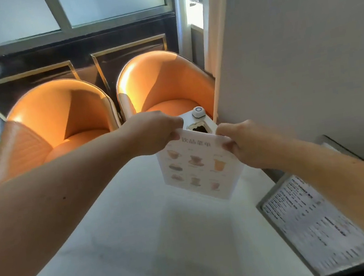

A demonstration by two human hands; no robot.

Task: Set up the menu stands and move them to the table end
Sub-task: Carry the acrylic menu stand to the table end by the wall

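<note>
Head view: hands (155,133) (250,144) hide menu stand (198,170) corners.

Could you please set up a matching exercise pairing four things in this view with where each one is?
1. drinks menu stand
2. text menu board
3. call button
4. orange chairs

A. beyond the table's far end
B. gripped at its top corners by both hands
C. at the table's right edge, under the right forearm
D. on the table's far end, behind the stand

Pairs: 1-B, 2-C, 3-D, 4-A
</note>
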